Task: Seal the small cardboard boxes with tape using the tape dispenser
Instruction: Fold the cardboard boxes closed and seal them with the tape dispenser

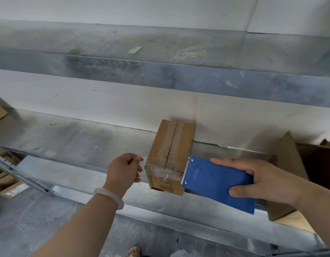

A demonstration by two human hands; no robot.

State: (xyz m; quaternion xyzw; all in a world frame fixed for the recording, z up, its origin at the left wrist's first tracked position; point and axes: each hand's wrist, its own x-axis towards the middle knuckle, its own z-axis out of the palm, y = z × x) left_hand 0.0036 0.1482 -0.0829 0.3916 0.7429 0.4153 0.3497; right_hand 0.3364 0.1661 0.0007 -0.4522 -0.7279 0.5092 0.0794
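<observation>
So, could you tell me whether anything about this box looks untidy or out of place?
On the box, the tape over the near end is wrinkled and bunched rather than flat. The box's near end also seems to overhang the shelf edge.

Small cardboard box (169,154) stands at the front edge of the metal shelf (86,138), with clear tape over its top seam and near end. Right hand (262,179) grips the blue tape dispenser (214,180), toothed edge against the box's right side. Left hand (123,171), fingers curled, is just beside the box's left face; whether it pinches tape cannot be determined.
</observation>
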